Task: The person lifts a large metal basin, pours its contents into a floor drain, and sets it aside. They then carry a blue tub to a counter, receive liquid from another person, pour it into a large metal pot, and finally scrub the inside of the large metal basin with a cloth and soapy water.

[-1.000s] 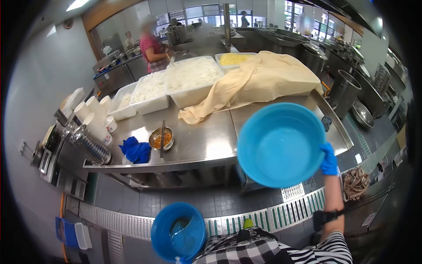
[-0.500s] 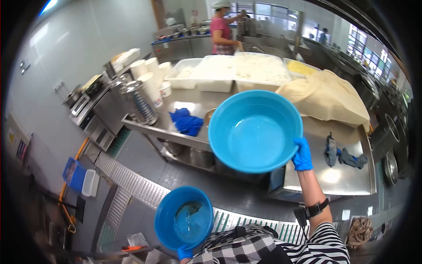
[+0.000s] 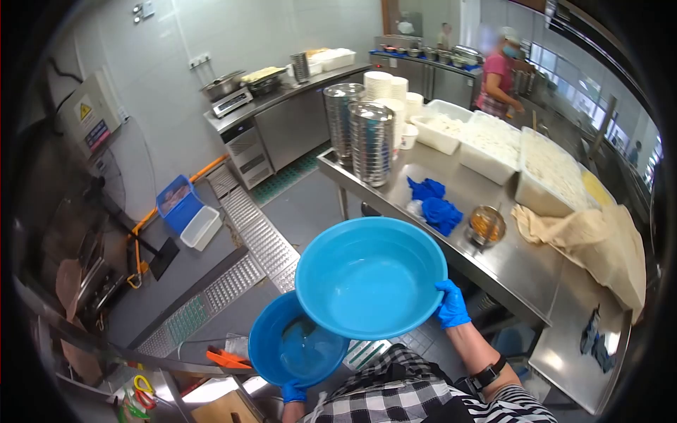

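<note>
One lighter blue basin (image 3: 370,240) mid-frame, gripped by the right hand (image 3: 452,306): fingers curled closed over the rim at its right side; the lip presumably gives a single hand its best purchase. One darker blue basin (image 3: 262,345), lower centre, in the left hand (image 3: 293,391), which closes on the near rim; fingers underneath are hidden from where I stand. Held close in, likely to ease the load. Lighter basin overlaps darker in view; cannot tell whether they touch. Steel table (image 3: 522,282), right of frame: crumpled blue heap (image 3: 443,213) lies by its near edge, probably for easy reach. Tan cloth (image 3: 612,247), far right, drapes there, probably as a cover.
</note>
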Demonstrator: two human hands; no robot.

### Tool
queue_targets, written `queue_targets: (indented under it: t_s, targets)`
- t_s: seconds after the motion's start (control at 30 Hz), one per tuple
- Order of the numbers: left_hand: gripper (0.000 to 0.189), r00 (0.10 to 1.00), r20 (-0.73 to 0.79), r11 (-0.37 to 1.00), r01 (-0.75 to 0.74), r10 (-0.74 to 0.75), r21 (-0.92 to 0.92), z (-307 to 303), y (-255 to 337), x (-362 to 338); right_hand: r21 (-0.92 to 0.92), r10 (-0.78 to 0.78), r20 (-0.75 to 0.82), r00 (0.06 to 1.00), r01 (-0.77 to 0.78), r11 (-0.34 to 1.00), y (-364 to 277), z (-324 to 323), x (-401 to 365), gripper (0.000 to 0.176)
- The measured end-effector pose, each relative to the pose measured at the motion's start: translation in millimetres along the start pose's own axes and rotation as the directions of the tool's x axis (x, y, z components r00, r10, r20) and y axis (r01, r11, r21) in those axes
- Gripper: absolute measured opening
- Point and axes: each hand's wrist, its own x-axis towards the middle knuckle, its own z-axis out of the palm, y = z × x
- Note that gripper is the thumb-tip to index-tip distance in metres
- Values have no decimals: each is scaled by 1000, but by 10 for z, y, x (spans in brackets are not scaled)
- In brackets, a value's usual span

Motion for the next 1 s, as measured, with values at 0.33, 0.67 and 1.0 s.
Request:
queue_targets:
  t_s: [0.33,0.67,1.0]
  targets:
    - [29,959,-275,983,14,-64,-182,180,505,414,76,244,208,947,-265,961,783,1084,1932,25]
    - [38,904,-397,918,-15,-157,-396,94,740,921,-5,411,231,882,-421,907,1284,2246,3185,16]
    - [34,913,-391,901,-67,-118,-428,272,1387,2384,-101,449,164,878,-438,893,1822,3180,4403,9]
